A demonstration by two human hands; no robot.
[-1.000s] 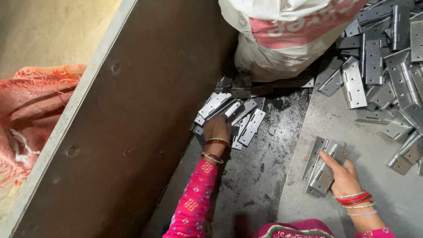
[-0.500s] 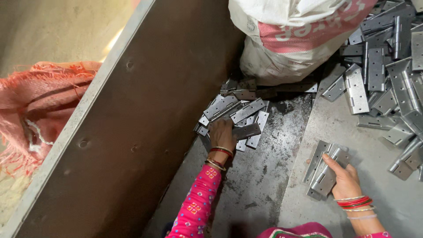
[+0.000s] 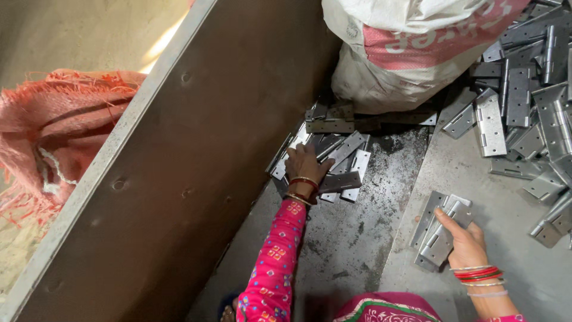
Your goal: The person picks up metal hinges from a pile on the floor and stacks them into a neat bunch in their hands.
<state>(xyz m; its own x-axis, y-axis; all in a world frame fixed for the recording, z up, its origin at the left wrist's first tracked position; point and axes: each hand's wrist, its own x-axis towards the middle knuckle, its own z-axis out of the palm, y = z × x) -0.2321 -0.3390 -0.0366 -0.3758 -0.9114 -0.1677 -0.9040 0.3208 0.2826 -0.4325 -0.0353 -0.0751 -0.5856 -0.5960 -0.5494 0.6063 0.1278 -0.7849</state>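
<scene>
Looking down from my head at a metal work surface. My left hand (image 3: 305,167), in a pink sleeve with bangles at the wrist, reaches forward into a low, dark, gritty trough and lies palm down on a scatter of steel hinges (image 3: 339,161). Its fingers are spread and slightly curled over the hinges; I cannot tell whether any hinge is actually gripped. My right hand (image 3: 465,238) rests on the paler raised plate (image 3: 453,173) to the right, fingers laid open over a small stack (image 3: 438,229) of hinges, index finger stretched along the top one, pressing rather than clutching.

A larger heap (image 3: 530,89) of hinges lies at the far right. A white sack (image 3: 411,42) with a red band stands above the trough. A tall grey panel (image 3: 161,173) slants along the left, with pink cloth (image 3: 53,131) behind it.

To do this well, I judge I should draw the loose hinges together flat before closing my fingers, keep clear of sharp edges, and hold the stack square so it does not slide.
</scene>
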